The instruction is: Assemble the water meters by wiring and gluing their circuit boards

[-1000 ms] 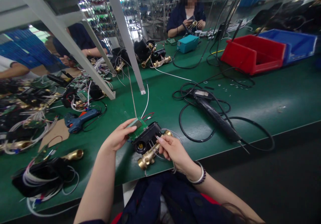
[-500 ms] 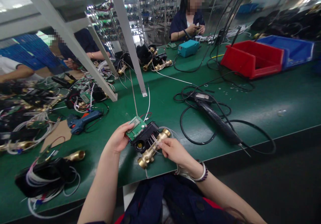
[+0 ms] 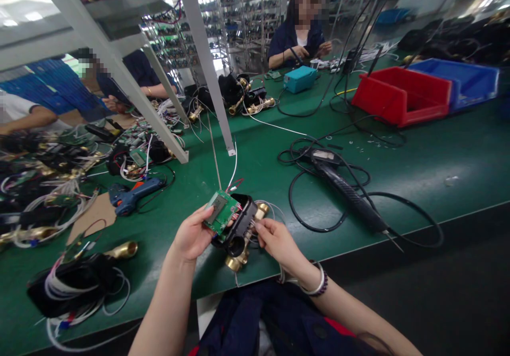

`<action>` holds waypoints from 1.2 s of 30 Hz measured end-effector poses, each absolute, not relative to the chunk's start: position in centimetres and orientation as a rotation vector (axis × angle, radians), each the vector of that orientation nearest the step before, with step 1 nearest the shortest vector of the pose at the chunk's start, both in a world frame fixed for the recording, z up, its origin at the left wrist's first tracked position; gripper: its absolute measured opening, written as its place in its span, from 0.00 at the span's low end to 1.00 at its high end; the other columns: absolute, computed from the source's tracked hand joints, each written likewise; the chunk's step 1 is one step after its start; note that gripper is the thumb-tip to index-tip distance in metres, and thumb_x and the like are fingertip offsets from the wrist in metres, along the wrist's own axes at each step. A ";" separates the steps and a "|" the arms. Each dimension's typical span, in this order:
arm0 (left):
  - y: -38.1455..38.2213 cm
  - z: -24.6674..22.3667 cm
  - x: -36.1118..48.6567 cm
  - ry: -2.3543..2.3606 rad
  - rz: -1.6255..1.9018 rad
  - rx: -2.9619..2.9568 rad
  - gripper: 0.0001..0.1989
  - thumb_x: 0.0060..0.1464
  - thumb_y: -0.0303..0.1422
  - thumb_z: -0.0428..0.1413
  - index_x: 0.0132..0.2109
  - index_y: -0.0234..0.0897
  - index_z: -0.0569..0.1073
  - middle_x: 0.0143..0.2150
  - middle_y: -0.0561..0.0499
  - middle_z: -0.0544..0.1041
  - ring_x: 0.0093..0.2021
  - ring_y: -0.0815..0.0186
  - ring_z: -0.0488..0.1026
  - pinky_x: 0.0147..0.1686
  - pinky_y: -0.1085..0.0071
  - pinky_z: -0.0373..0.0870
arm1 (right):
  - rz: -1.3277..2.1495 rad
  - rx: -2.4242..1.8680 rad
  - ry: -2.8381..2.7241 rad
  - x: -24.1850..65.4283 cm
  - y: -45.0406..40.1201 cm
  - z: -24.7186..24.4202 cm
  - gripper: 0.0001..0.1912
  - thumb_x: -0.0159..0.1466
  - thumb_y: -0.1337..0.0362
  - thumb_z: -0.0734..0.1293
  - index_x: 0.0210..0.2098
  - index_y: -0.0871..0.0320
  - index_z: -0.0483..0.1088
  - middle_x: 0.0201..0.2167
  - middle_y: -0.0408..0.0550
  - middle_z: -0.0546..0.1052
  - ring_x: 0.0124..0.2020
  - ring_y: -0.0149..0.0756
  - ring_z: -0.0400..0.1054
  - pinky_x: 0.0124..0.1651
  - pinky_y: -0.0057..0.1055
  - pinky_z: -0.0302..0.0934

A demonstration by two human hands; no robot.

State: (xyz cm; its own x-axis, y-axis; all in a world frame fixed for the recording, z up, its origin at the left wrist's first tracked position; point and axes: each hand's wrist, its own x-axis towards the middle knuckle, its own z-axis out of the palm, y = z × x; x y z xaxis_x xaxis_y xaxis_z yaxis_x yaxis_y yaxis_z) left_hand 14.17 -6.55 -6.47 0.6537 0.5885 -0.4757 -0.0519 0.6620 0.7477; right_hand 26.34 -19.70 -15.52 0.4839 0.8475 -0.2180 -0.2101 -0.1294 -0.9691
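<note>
Through the head view I am holding a green board [image 3: 220, 211] in the left hand [image 3: 194, 235]: the thumb is pressing on its face, the fingers are curling behind it, and the grip is nearly closed. The board is sitting tilted just beside a black case [image 3: 247, 217], with thin leads [image 3: 236, 209] running between the two. The right hand [image 3: 275, 239] is pinching pale wires [image 3: 253, 223] at the case's right side, thumb and fingertips drawn together and the rest of the fingers folding in. The case is leaning over a brass pipe [image 3: 234, 263], whose ends are showing past it near the front edge of the green bench [image 3: 258, 157].

To the right I am seeing a black tool [image 3: 346, 191] lying in loops of its own cord, well apart from both hands. Behind it, a red bin [image 3: 428, 106] is standing against a blue bin [image 3: 474, 93]. On the left, a glue gun [image 3: 137, 192] is lying by a piece of cardboard [image 3: 90, 220], and another cased unit [image 3: 67, 289] is resting nearer the edge. Across the bench, beyond a teal box [image 3: 300, 78], a co-worker [image 3: 295, 45] is sitting with both hands raised over the work.
</note>
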 end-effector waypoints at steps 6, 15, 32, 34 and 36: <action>-8.5 -6.1 13.5 0.645 0.410 0.811 0.13 0.43 0.29 0.61 0.39 0.32 0.76 0.37 0.47 0.77 0.33 0.62 0.75 0.33 0.72 0.75 | 0.946 -1.370 -0.530 26.0 -19.8 -15.0 0.23 0.56 0.42 0.60 0.26 0.57 0.62 0.15 0.36 0.59 0.15 0.24 0.48 0.18 0.24 0.43; -9.2 -7.4 12.7 0.594 0.519 0.651 0.11 0.46 0.31 0.56 0.40 0.41 0.77 0.42 0.51 0.77 0.37 0.63 0.75 0.34 0.72 0.74 | 1.105 -1.309 -0.612 27.3 -21.8 -14.0 0.24 0.50 0.42 0.67 0.27 0.59 0.68 0.20 0.44 0.71 0.20 0.30 0.64 0.24 0.28 0.61; -7.8 -8.7 13.1 0.349 0.499 0.349 0.13 0.53 0.29 0.52 0.45 0.46 0.75 0.41 0.53 0.76 0.37 0.72 0.72 0.36 0.81 0.69 | 1.354 -0.869 0.055 26.4 -24.0 -14.2 0.17 0.43 0.66 0.75 0.33 0.62 0.76 0.37 0.50 0.79 0.38 0.34 0.73 0.43 0.26 0.67; -7.9 -8.9 12.9 0.259 0.462 0.312 0.13 0.52 0.28 0.53 0.44 0.45 0.75 0.40 0.52 0.76 0.37 0.71 0.72 0.36 0.80 0.70 | 1.375 -0.877 0.022 26.7 -23.0 -14.1 0.17 0.42 0.66 0.76 0.32 0.63 0.75 0.31 0.47 0.78 0.27 0.26 0.70 0.31 0.21 0.65; -8.0 -8.9 12.7 0.187 0.441 0.263 0.13 0.51 0.27 0.55 0.44 0.44 0.75 0.40 0.52 0.76 0.37 0.71 0.73 0.36 0.80 0.71 | 1.393 -0.899 -0.007 26.9 -22.3 -14.0 0.16 0.42 0.65 0.75 0.31 0.64 0.75 0.26 0.44 0.76 0.20 0.22 0.63 0.22 0.19 0.58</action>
